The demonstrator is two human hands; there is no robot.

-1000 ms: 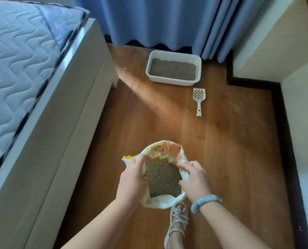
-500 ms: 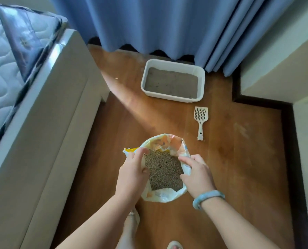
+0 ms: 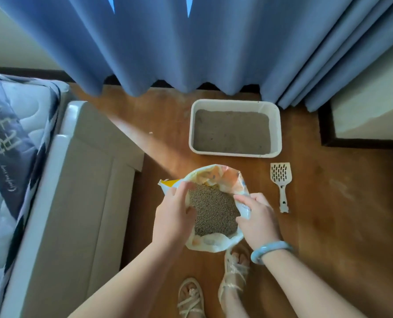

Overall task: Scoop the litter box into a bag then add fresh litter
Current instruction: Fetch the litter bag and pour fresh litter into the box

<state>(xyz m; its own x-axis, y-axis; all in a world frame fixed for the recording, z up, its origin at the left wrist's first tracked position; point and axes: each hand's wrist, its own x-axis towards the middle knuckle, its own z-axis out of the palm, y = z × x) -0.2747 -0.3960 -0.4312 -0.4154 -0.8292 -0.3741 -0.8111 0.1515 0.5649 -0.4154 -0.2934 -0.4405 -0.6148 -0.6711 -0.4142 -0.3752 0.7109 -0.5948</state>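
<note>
Here the wooden floor carries everything, running out to the blue curtain along its far edge and to the bed base along its left edge. The litter box sits near that far edge, just in front of the curtain hem, straight ahead of my hands and slightly to the right, its long axis running left to right across my view; grey litter covers its bottom. Between me and it I hold the open bag of fresh litter, mouth up, brown pellets showing inside. My left hand is closed on the left lip of the bag, my right hand is closed on the right lip, thumbs hooked inside, so both are full. The right hand is a little nearer the box, I judge, so a pour would mean carrying the bag forward and tipping its far lip over the near long wall. The scoop lies untouched on the floor beside my right hand, handle toward me, head toward the box's near right corner. White characters run along the dark mattress band; I cannot read them, nor any print on the bag.
</note>
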